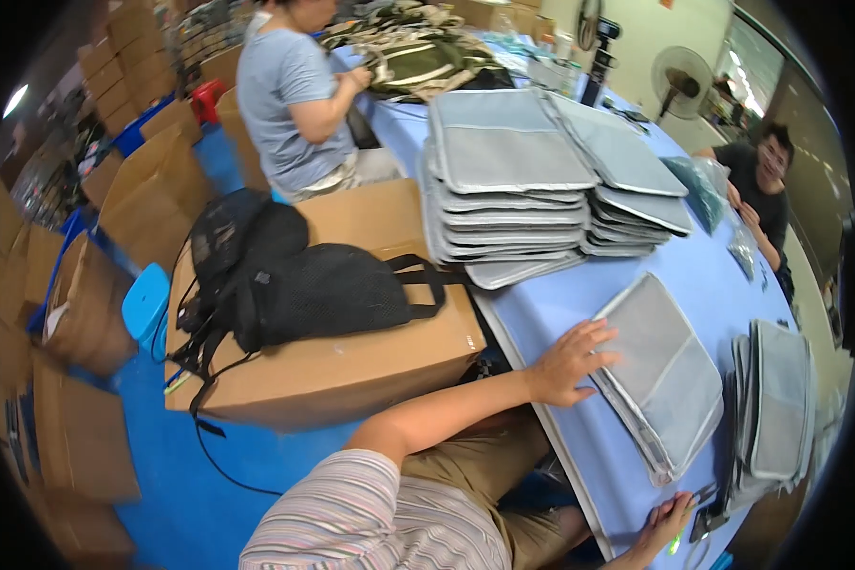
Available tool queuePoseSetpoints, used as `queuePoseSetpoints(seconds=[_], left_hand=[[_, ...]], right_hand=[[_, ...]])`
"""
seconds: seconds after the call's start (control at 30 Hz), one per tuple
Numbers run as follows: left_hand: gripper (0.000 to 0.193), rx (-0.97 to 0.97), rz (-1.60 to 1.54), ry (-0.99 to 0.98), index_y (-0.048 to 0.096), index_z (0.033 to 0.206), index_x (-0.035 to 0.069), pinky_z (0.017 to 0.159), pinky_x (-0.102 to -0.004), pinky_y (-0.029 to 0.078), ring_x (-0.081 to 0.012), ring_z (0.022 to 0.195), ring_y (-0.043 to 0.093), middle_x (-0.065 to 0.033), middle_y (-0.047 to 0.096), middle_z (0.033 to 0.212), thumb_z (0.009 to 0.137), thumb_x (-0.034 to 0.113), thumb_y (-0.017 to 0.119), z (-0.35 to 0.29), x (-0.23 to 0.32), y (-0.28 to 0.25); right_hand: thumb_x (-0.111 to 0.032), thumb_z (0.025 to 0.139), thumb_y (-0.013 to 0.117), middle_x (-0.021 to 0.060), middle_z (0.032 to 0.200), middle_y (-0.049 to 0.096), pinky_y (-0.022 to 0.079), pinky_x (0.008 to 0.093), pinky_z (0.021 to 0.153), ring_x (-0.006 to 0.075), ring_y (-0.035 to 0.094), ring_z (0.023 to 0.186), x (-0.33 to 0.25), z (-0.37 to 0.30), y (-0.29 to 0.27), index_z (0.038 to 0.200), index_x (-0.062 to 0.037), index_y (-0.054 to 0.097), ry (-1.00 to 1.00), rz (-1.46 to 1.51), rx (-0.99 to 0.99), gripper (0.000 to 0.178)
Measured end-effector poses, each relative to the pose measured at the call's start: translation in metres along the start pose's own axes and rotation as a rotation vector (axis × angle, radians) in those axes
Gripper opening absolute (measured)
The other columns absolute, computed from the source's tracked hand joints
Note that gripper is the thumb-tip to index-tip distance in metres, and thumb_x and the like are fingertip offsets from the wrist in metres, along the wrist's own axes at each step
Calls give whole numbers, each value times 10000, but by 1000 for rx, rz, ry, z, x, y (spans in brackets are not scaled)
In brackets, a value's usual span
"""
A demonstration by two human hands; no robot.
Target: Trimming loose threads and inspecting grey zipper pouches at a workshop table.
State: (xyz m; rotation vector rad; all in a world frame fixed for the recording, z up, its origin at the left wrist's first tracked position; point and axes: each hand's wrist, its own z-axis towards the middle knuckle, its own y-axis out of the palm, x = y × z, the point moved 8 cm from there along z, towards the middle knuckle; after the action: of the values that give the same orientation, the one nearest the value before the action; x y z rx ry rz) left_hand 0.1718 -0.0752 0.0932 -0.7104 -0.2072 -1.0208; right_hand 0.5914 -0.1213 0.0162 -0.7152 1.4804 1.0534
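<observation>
A grey fabric panel [663, 366] with pale edging lies flat on the blue table in front of me, seemingly on top of at least one more. My left hand [572, 366] is at its left edge with fingers spread and nothing gripped; whether the fingertips press on the fabric is unclear. Near the table's front edge, my right hand [667, 524] is closed around a small slim tool [703, 495] with a grey tip and a yellow-green part showing below the fingers. Its exact kind is too small to make out.
Tall stacks of grey panels [513, 142] stand farther back; another pile [772, 399] is at right. A black mesh backpack [323, 294] rests on a cardboard box [370, 380] to my left. One person [299, 104] works at far left, another [765, 180] sits across the table [560, 304].
</observation>
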Motion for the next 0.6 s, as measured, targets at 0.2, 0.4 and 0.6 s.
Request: queuePoseSetpoints(seconds=[0.2,0.4,0.6], left_hand=[[657,-44,362,-30,475,1234,118,1026,-560,225,-328,1267,328,-138,385,1324,607,80,669,4,-8,8],[583,-72,283,163,505,1177,67,945,-413,384,-262,1013,548,-110,595,1025,619,102,670,52,6,5],[616,-64,283,203,524,1164,56,741,-376,436,-275,808,579,-99,599,826,586,133,721,91,31,-7]], right_hand=[[-276,924,514,-61,511,330,180,178,295,17,220,357,0,-5,16,825,-120,493,10,244,-133,186],[-265,935,490,-23,538,402,207,185,314,38,245,363,-13,-13,35,836,-71,494,-13,270,-185,218],[-236,936,491,-28,503,366,207,188,299,35,242,350,-20,-20,43,816,-41,487,-40,257,-171,230]])
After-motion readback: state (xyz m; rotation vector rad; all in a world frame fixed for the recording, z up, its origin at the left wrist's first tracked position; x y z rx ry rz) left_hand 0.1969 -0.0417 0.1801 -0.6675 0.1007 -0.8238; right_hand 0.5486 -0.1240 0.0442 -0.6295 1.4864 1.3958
